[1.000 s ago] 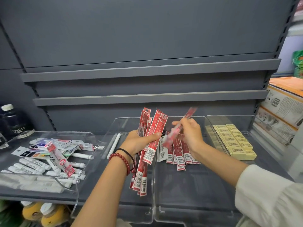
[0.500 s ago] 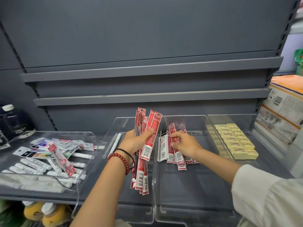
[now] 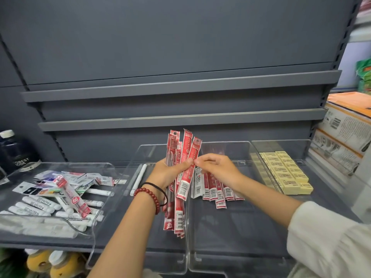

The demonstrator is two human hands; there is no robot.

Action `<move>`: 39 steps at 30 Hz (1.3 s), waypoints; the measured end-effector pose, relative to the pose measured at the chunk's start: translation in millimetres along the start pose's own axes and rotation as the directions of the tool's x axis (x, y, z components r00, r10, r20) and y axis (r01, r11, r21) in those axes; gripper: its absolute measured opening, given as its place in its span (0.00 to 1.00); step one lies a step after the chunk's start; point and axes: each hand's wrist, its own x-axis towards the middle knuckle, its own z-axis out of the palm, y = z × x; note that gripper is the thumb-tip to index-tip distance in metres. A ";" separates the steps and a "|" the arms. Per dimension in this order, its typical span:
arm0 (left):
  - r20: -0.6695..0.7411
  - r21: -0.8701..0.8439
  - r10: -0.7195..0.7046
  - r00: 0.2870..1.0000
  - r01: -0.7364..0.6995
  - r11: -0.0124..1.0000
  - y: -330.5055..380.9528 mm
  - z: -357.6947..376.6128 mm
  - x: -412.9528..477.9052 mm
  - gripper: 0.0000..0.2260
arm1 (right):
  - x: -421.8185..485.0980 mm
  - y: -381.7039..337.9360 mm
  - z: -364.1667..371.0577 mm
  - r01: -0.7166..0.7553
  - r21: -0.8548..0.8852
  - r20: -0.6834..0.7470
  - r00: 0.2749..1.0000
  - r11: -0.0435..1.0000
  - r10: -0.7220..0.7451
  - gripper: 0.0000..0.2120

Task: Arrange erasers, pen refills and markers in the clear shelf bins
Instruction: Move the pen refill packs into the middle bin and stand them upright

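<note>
Edges: the middle bin (image 3: 241,227) has clear walls. Its left wall runs toward 6 o'clock, just right of the lower ends of the refill bundle (image 3: 179,216).
Room: the bin's floor shows from the laid refill row (image 3: 218,192) down to the near rim at 6 o'clock. The grey shelf ledge (image 3: 180,119) lies at 12 o'clock, above the bundle's top ends and apart from them.
Neighbours: the erasers (image 3: 287,171) sit in rows in the right bin (image 3: 281,144) at 3 o'clock of the hands. Two white markers (image 3: 138,177) lie at 9 o'clock of the left wrist. The left bin (image 3: 96,235), farther toward 9 o'clock, holds a pile of white tubes and mixed packs.
Bundle vs grip: the bundle stands near upright, gripped at about mid-length. Its top ends fan toward 12 o'clock and its barcode ends hang toward 6 o'clock.
Front pack: the front pack (image 3: 187,177) leans out of the fan toward 1 o'clock, and both hands meet on it.
Left hand: the left hand (image 3: 170,173) is wrapped round the bundle with the thumb across the front. The forearm comes in from 7 o'clock, with a bead bracelet (image 3: 148,197) at the wrist.
Right hand: the right hand (image 3: 218,169) is knuckles-up over the laid row, fingertips pinching the front pack's edge. The forearm enters from 4 o'clock in a white sleeve (image 3: 329,237).
</note>
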 end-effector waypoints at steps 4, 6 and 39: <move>-0.034 0.029 0.013 0.999 -0.012 1.000 0.8 2.5 0.3 0.10 | 2.3 1.4 2.1 -0.083 0.064 0.001 0.997 0.994 0.083 0.07; -0.065 0.037 -0.001 0.998 0.003 0.999 0.0 1.4 0.9 0.10 | 4.9 4.3 -2.1 -0.124 0.090 -0.098 0.986 0.988 0.133 0.04; 0.007 0.188 0.118 0.993 -0.117 0.975 1.4 9.8 1.4 0.09 | -4.9 -11.7 -8.0 -0.039 0.058 -0.087 0.995 0.998 0.044 0.09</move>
